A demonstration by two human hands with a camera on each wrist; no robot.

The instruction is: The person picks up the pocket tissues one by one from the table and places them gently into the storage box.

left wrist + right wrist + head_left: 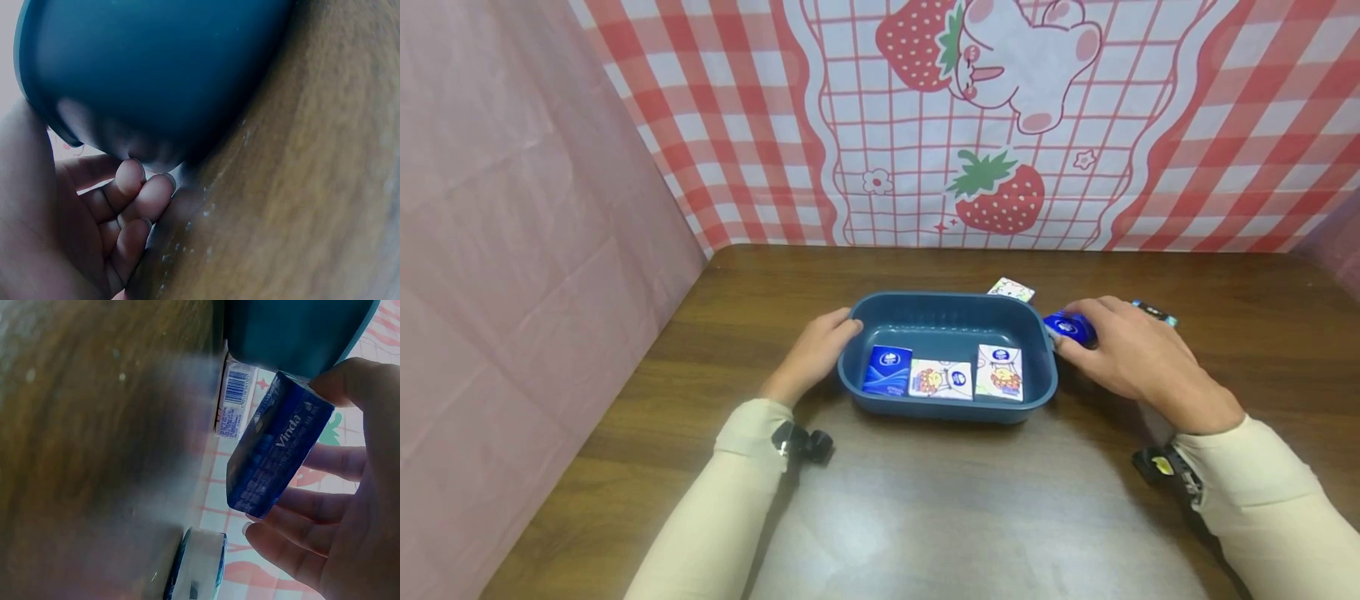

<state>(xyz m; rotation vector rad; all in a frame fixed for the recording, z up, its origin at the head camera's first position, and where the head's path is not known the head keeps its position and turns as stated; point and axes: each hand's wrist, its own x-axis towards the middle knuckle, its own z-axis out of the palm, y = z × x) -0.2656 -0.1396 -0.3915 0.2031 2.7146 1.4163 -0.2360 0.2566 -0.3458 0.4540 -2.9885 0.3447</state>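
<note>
A dark blue plastic basin sits on the table. My left hand holds its left end, thumb over the rim; in the left wrist view the curled fingers lie against the outer wall. Inside, along the front, are a blue tissue pack, a white patterned pack lying sideways and another white patterned pack. Just outside the right end, my right hand grips a second blue tissue pack marked Vinda, held tilted above the table.
Behind the basin's back right corner lies a white patterned pack, partly hidden. Beyond my right hand is a dark pack with light blue edges. A checked strawberry cloth hangs behind the wooden table, a pink cloth at left.
</note>
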